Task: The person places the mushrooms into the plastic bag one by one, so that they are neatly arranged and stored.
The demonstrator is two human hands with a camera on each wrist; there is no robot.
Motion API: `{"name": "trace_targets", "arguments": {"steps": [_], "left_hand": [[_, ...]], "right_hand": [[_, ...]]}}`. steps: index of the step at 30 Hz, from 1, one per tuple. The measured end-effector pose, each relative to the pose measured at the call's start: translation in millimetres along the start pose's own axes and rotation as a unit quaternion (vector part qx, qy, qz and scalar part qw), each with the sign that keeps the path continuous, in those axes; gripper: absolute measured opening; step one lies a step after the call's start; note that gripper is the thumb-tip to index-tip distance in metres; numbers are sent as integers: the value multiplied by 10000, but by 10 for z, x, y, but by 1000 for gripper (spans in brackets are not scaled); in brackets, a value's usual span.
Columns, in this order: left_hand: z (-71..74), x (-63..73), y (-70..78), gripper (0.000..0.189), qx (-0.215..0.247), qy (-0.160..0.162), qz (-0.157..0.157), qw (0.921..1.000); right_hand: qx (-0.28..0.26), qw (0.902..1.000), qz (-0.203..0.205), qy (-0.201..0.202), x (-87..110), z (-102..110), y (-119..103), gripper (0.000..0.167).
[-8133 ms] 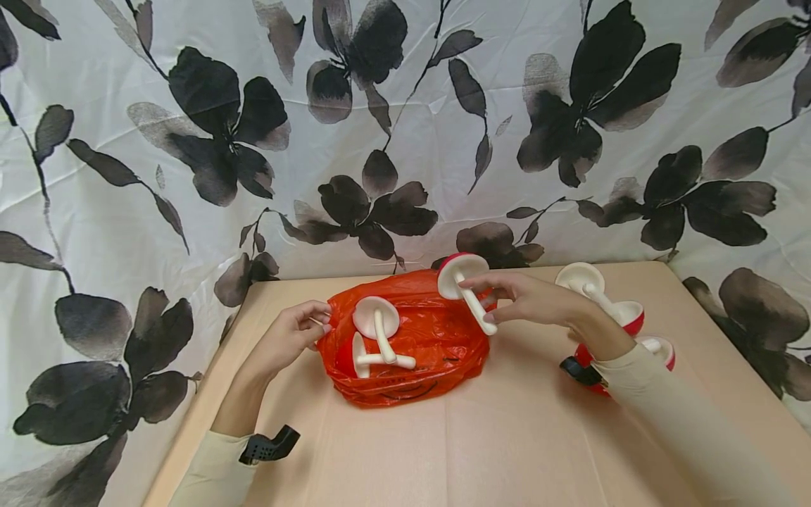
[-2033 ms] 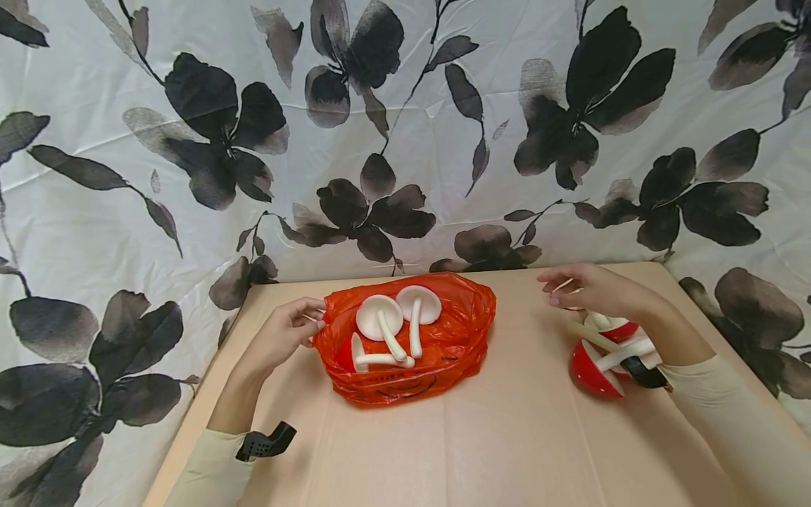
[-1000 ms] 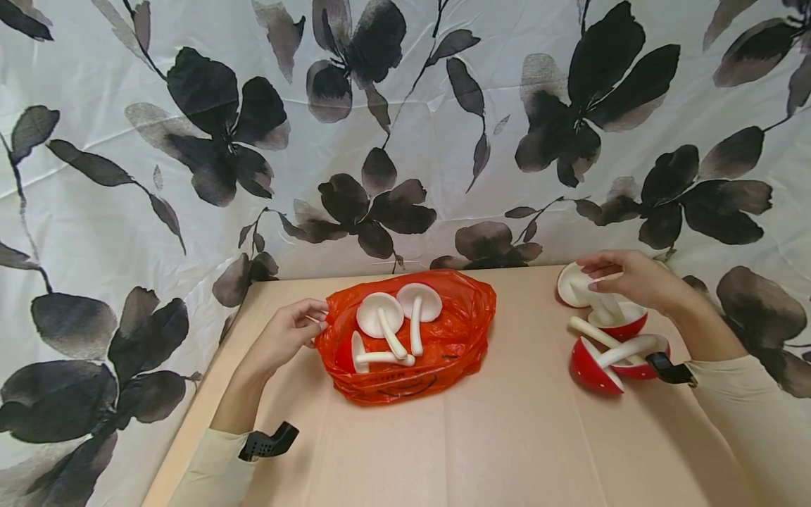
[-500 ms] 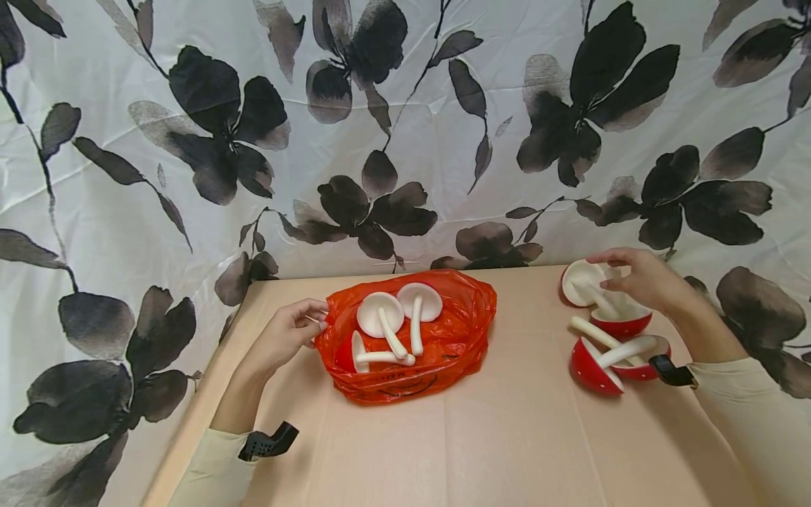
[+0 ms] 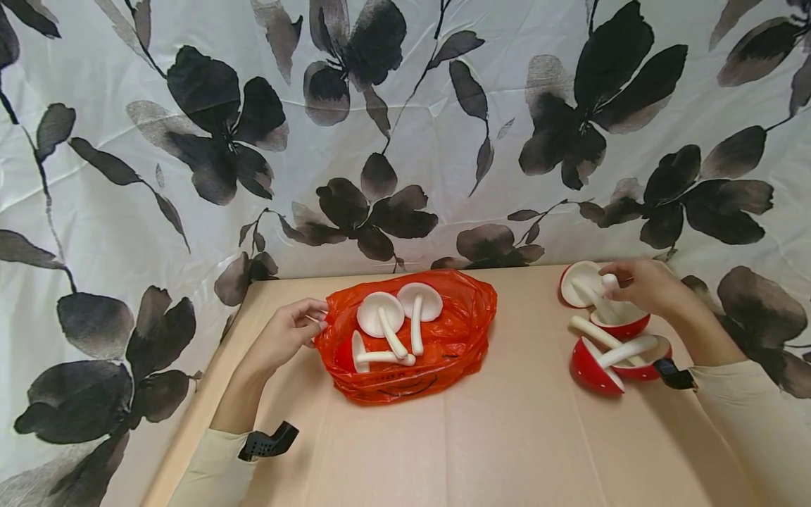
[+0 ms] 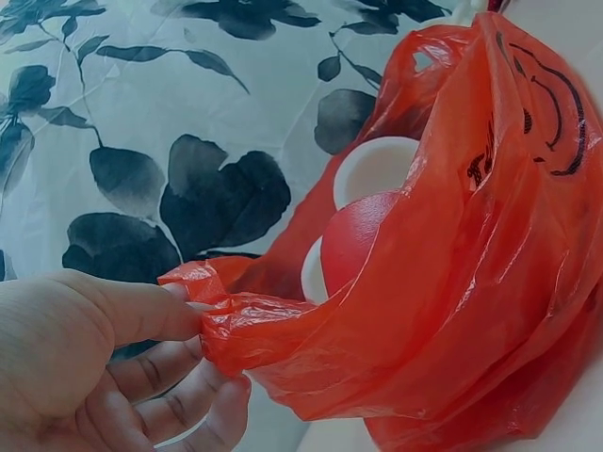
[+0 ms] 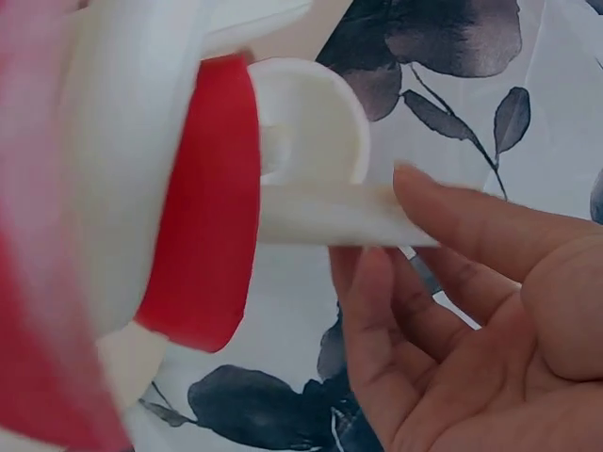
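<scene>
The left hand (image 5: 293, 327) pinches the red plastic bag (image 5: 451, 352); the right hand (image 5: 651, 287) seemingly pinches a toy toadstool (image 7: 316, 215), which I should lift stem-first.

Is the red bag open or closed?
Open. The red bag has its mouth spread wide, so you can see three mushrooms inside, and the left hand pinches its edge.

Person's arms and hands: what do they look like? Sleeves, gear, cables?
Left hand and right hand: bare, no gloves. Left sleeve and right sleeve: plain cream. Left wrist device and right wrist device: black, angular, near the cuffs. No cables visible.
</scene>
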State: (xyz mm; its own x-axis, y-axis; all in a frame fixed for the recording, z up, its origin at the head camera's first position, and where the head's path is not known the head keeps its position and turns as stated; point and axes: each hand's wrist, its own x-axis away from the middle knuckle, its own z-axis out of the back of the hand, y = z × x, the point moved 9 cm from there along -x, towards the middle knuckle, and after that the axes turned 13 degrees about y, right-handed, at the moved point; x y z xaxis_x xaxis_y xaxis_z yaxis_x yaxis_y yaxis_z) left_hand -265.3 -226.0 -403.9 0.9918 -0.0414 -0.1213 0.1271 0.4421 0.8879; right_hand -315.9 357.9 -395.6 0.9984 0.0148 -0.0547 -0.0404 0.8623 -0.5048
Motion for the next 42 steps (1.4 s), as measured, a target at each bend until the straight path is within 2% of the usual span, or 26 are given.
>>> {"name": "trace_targets", "arguments": {"steps": [3, 7, 11, 19, 22, 25, 27, 32, 35, 37, 42], "left_hand": [[-3, -4, -3, 27, 15, -15, -2, 10000], [-9, -10, 2, 28, 55, -18, -21, 10000], [-13, -5, 23, 29, 86, -18, -23, 10000], [27, 14, 12, 28, 88, -117, -34, 9999], [42, 22, 7, 29, 89, -166, -59, 9998], [58, 31, 6, 29, 101, -204, -81, 9997], [72, 38, 8, 28, 125, -217, -82, 9997], [67, 44, 8, 29, 129, -222, -78, 9996], [62, 41, -9, 29, 106, -240, -75, 9996], [60, 39, -16, 29, 87, -235, -67, 9997], [55, 43, -10, 29, 111, -224, -71, 9997]], "right_hand": [[159, 9996, 202, 74, 24, 23, 14, 43], [68, 9992, 385, 80, 59, 43, -8, 35], [-77, 9992, 402, 21, 84, 60, -26, 34], [228, 9984, 490, 181, 171, 82, 15, 35], [276, 9985, 469, 85, 224, 60, 72, 37], [207, 9988, 358, -261, 302, 15, 133, 38], [7, 9983, 128, -562, 360, -23, 184, 40], [-832, 9906, -390, -1017, 418, -88, 293, 43], [-1126, 9845, -736, -1128, 456, -110, 375, 40], [-1137, 9820, -965, -1160, 482, -111, 433, 42], [-925, 9840, -1166, -983, 529, -38, 487, 46]]}}
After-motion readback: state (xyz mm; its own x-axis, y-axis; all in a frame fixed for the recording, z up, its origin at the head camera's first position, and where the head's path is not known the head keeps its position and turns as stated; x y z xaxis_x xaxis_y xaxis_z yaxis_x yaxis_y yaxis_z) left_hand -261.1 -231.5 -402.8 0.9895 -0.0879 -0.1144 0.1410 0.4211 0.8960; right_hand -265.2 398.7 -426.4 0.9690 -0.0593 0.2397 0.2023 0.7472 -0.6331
